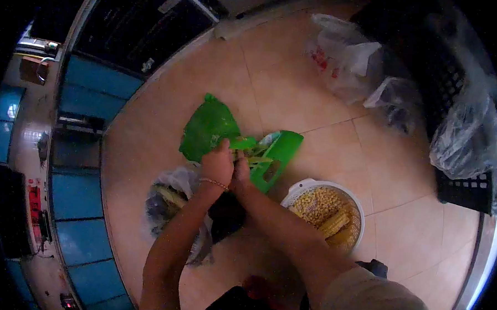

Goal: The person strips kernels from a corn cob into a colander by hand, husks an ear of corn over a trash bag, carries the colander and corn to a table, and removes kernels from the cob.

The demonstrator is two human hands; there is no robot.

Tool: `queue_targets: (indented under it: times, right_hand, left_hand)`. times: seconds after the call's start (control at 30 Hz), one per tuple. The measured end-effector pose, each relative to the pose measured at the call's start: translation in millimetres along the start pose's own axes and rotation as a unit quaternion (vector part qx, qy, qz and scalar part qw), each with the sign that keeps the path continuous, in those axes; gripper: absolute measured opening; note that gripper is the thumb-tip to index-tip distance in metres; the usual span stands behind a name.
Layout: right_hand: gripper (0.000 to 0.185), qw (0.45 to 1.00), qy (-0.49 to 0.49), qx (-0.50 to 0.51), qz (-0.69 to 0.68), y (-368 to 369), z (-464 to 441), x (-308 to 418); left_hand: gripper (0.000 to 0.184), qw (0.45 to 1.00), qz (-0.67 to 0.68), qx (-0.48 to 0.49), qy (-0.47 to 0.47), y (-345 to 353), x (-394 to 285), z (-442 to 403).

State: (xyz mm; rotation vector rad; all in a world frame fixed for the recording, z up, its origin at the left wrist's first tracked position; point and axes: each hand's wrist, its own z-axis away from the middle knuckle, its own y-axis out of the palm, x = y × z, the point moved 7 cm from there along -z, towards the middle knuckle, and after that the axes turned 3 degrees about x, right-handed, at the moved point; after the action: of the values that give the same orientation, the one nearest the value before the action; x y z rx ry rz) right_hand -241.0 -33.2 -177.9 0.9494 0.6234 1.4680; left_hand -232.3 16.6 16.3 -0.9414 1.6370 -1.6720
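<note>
My left hand (217, 163) and my right hand (241, 170) are close together, fingers curled in. Between and just beyond them are pale green corn husks (257, 155) with loose strips; whether a cob is inside is hidden by my fingers. Beneath lies a bright green plastic bag (208, 125), spread on the floor, with a cut-out handle hole on its right side. To the right, a white colander (360, 215) holds loose yellow corn kernels (319, 203) and corn cobs (335, 222). Left of my forearms sits a clear plastic bag (178, 179) with husk-like pieces in it.
Crumpled clear plastic bags (352, 65) lie at the upper right, by a black plastic crate (463, 189) draped with more plastic. Blue-fronted cabinets (83, 197) run along the left. The floor is beige tile (326, 142).
</note>
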Motion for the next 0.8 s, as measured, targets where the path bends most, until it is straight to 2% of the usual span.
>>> queue_targets:
  times: [0.03, 0.1, 0.23, 0.3, 0.37, 0.43, 0.5, 0.53, 0.6, 0.67, 0.73, 0.8]
  right_hand:
    - [0.036, 1.0, 0.003, -0.004, 0.028, -3, 0, -5]
    - [0.036, 0.997, 0.009, -0.009, 0.077, -14, 1, -10]
    - [0.034, 0.975, 0.014, -0.019, 0.219, -44, -44, 6]
    - [0.033, 0.962, 0.027, -0.002, 0.273, -35, -59, 21]
    - [0.032, 0.946, 0.037, 0.029, 0.319, -23, -54, 17]
    - [0.031, 0.927, 0.041, 0.072, 0.366, -14, -32, 9]
    - [0.031, 0.895, 0.034, 0.132, 0.424, -2, -9, 9]
    - [0.03, 0.875, 0.027, 0.163, 0.456, 0, -1, 18]
    - [0.029, 0.813, 0.018, 0.238, 0.532, -1, 16, 48]
    - [0.029, 0.728, -0.002, 0.314, 0.609, -1, 31, 82]
    - [0.027, 0.619, -0.037, 0.391, 0.68, 5, 50, 118]
    - [0.026, 0.482, -0.012, 0.413, 0.773, 2, 70, 147]
  left_hand:
    - [0.014, 1.0, -0.003, 0.005, -0.004, -11, -9, 2]
    - [0.024, 0.992, -0.008, 0.121, 0.026, -7, -35, 12]
    - [0.024, 0.993, 0.024, 0.105, 0.053, 9, -43, 41]
    - [0.023, 0.984, -0.027, 0.174, -0.017, 8, -31, 50]
    - [0.022, 0.98, -0.055, 0.184, -0.051, 16, -18, 51]
    - [0.021, 0.976, -0.074, 0.185, -0.087, 32, -7, 44]
    - [0.023, 0.975, -0.091, 0.138, -0.148, 37, 11, 29]
    - [0.023, 0.976, -0.085, 0.133, -0.15, 47, 17, 22]
    - [0.025, 0.981, -0.083, 0.075, -0.16, 57, 24, 10]
    - [0.027, 0.977, -0.08, 0.09, -0.177, 46, 13, -3]
    - [0.029, 0.972, -0.076, 0.108, -0.194, 44, 7, -2]
    - [0.028, 0.985, -0.075, 0.069, -0.138, 41, -7, 5]
